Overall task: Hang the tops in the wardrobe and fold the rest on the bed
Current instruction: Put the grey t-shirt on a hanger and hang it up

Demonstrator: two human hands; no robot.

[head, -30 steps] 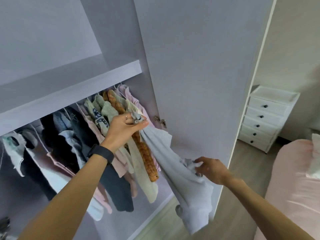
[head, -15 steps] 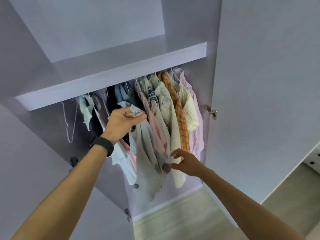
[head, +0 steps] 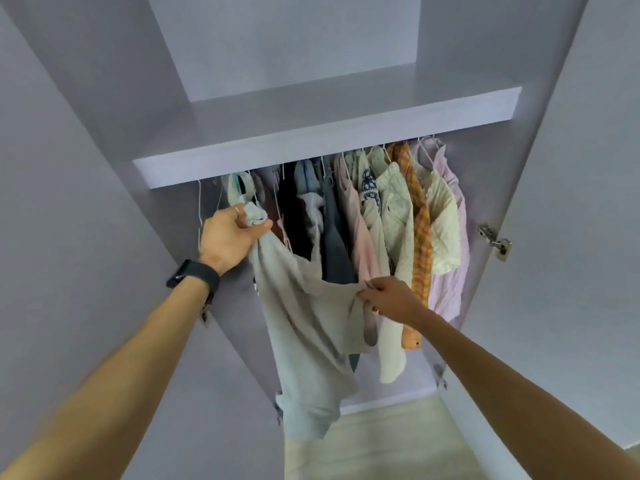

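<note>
Well below the wardrobe shelf (head: 311,140), the right hand (head: 391,299) pinched one edge of a pale grey top (head: 304,327) between thumb and fingertips. Closer under the shelf, the left hand (head: 230,239) gripped the top's bunched upper end in a curled fist. Hung shirts (head: 398,209) lined up directly beneath the shelf, behind it.
</note>
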